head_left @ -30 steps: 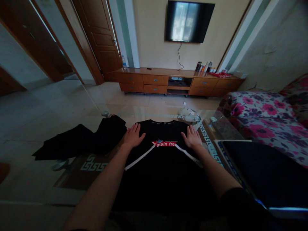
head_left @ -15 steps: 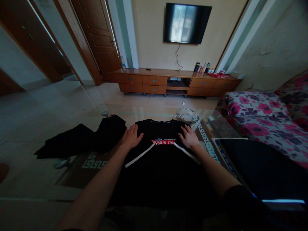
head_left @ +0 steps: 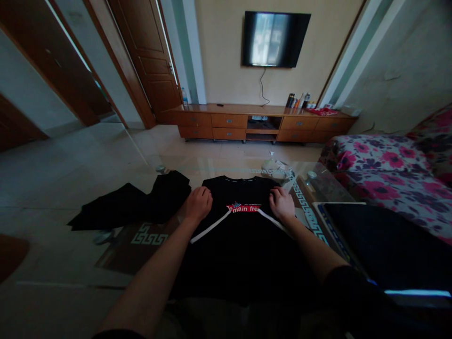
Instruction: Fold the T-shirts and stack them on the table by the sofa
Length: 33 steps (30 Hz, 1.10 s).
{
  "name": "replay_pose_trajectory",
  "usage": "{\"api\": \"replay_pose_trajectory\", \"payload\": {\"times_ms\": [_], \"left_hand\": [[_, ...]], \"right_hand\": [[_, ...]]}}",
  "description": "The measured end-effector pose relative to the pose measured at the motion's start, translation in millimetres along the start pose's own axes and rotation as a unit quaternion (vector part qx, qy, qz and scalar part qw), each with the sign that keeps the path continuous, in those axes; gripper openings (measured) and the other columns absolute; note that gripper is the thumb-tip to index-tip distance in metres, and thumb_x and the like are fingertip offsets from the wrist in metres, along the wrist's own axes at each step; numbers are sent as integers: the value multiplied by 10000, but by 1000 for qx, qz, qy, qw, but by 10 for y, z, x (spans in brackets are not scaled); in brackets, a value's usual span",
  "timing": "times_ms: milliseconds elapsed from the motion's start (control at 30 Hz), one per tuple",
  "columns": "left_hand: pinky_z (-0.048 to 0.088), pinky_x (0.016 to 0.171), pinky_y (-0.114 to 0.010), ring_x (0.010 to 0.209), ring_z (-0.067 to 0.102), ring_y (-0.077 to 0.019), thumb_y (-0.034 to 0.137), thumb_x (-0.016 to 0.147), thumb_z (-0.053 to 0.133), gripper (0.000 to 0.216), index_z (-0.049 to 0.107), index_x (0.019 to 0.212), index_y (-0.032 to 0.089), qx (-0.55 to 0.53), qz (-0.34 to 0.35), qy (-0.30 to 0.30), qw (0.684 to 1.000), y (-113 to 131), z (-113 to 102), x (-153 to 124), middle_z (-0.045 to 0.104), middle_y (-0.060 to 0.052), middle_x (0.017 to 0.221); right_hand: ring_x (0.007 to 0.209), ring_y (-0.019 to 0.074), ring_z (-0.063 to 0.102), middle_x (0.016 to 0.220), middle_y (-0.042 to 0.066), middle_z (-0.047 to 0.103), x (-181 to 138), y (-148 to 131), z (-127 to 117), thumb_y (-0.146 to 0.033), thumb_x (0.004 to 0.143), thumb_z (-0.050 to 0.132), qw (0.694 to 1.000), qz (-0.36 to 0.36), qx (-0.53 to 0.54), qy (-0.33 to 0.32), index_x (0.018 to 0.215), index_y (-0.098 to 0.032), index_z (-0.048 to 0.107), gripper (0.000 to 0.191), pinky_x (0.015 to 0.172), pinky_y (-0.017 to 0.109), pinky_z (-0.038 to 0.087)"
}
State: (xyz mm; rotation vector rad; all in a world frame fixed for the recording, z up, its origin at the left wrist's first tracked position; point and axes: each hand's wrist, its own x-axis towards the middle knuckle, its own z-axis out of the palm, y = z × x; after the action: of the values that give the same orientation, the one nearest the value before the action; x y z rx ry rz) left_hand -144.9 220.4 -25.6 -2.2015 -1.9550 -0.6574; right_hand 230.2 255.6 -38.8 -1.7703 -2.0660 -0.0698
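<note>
A black T-shirt (head_left: 243, 254) lies spread flat on the glass table, its collar at the far end. Across its chest run a red printed patch with white letters and two slanting white stripes. My left hand (head_left: 199, 203) is closed on the shirt's left side near the shoulder, fingers curled under. On the opposite side my right hand (head_left: 282, 202) is closed the same way on the right edge, its fingertips hidden. Left of the shirt lies a crumpled black garment (head_left: 130, 205), apart from my left hand.
The glass table (head_left: 148, 256) has a light key-pattern border. At the right lies a dark flat item (head_left: 384, 249) on a pale-edged board. A flowered sofa (head_left: 381, 155) stands beyond it. Along the wall are a wooden TV cabinet (head_left: 229, 121) and a television (head_left: 276, 38).
My fingers lay outstretched on the shirt before; now they are curled in at its two sides. The shirt stays flat. The whole view has shifted slightly.
</note>
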Motion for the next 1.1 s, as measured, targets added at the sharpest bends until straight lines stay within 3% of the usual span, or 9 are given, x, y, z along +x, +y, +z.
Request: {"api": "replay_pose_trajectory", "payload": {"times_ms": [133, 300, 367, 467, 600, 700, 967, 1100], "left_hand": [[370, 1085, -473, 1185, 544, -288, 362, 1024, 289, 422, 656, 1169, 213, 1, 32, -22, 999, 120, -257, -201, 645, -136, 1167], [397, 1082, -401, 1193, 569, -241, 436, 1037, 246, 482, 632, 1237, 228, -15, 44, -87, 995, 158, -444, -464, 632, -97, 1271], [375, 1115, -404, 1291, 527, -255, 501, 1025, 271, 527, 578, 1345, 216, -13, 30, -120, 992, 151, -456, -638, 563, -105, 1415], [291, 1184, -431, 1457, 369, -287, 593, 1004, 270, 653, 445, 1496, 201, -13, 26, -174, 984, 128, -426, -947, 383, -111, 1596], [167, 1240, -436, 1549, 149, -268, 629, 993, 257, 743, 265, 1596, 194, -5, 69, -180, 981, 103, -376, -1188, 199, -90, 1675], [151, 1247, -420, 1553, 126, -250, 630, 992, 270, 744, 243, 1605, 208, 3, 84, -170, 982, 83, -342, -1108, 168, -72, 1681], [175, 1238, -429, 1547, 155, -262, 636, 988, 302, 753, 286, 1591, 186, -3, 89, -164, 982, -63, -74, -486, 196, -94, 1673], [189, 1235, -438, 1540, 184, -270, 632, 988, 319, 756, 296, 1586, 171, -9, 91, -157, 983, -83, 31, -354, 210, -110, 1668]], "right_hand": [[1181, 292, 548, 1254, 139, 602, -68, 8, -263, -346, 1010, 313, 998, 6, 44, 45, 1255, -199, 641, 435, 1050, 426, 409], [1137, 249, 608, 1307, 123, 605, -300, 64, -563, -388, 1030, 280, 997, -28, 55, -50, 1317, -205, 612, 475, 1037, 351, 442], [1280, 268, 540, 1433, 113, 545, -514, 107, -592, -449, 1029, 296, 994, -50, 21, -92, 1382, -217, 577, 508, 1117, 384, 381], [1492, 304, 290, 1616, 87, 344, -867, 207, -536, -569, 1007, 300, 990, -41, -31, -132, 1528, -220, 429, 641, 1211, 470, 243], [1549, 275, 108, 1679, 63, 152, -1114, 336, -406, -638, 998, 218, 987, -30, -47, -150, 1608, -209, 268, 747, 1241, 488, 156], [1552, 263, 81, 1682, 74, 108, -1053, 378, -332, -656, 993, 204, 988, -32, -56, -137, 1607, -194, 271, 772, 1251, 484, 98], [1551, 259, 96, 1683, 81, 102, -489, 421, -149, -717, 970, 219, 990, -5, -41, -132, 1614, -203, 249, 824, 1255, 460, 56], [1550, 263, 100, 1683, 86, 105, -335, 470, -96, -753, 947, 256, 991, 2, -10, -136, 1608, -206, 269, 858, 1257, 450, 34]]}}
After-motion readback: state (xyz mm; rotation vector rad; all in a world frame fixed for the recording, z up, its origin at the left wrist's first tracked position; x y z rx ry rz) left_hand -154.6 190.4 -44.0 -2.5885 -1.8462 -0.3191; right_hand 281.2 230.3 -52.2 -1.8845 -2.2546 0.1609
